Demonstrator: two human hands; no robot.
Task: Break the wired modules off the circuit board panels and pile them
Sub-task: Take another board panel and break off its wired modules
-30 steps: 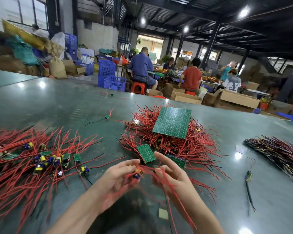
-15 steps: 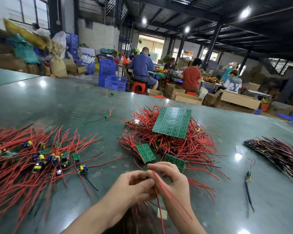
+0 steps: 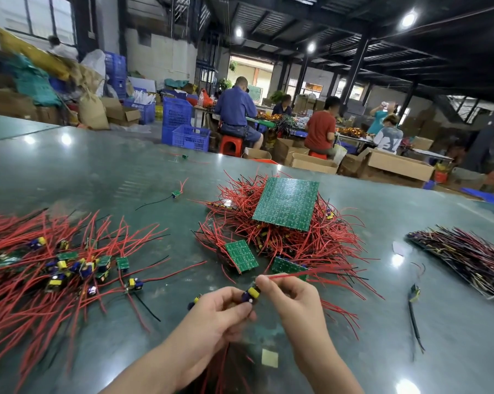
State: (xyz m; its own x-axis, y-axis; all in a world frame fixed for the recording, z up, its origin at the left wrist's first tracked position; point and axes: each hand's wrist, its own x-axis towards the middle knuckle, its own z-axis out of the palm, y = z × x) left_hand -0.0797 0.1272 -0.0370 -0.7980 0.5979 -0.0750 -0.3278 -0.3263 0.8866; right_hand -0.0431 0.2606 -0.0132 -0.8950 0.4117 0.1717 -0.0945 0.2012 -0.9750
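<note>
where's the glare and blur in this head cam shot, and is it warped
Head view: ceiling lamps throw bright glare spots on the glossy green table; the loose red wires at lower left smear with motion blur, while the big green panel stays sharp; wide-angle distortion bows the table edge and tilts the pillars.

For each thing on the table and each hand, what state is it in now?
Left hand: grips a module.
Right hand: pinches red wires.
Module: held between both hands.
Large panel: whole, tilted on the red wire heap.
Small panel: partly broken down, lying tilted.
Left pile: loose separated modules, spread out.
</note>
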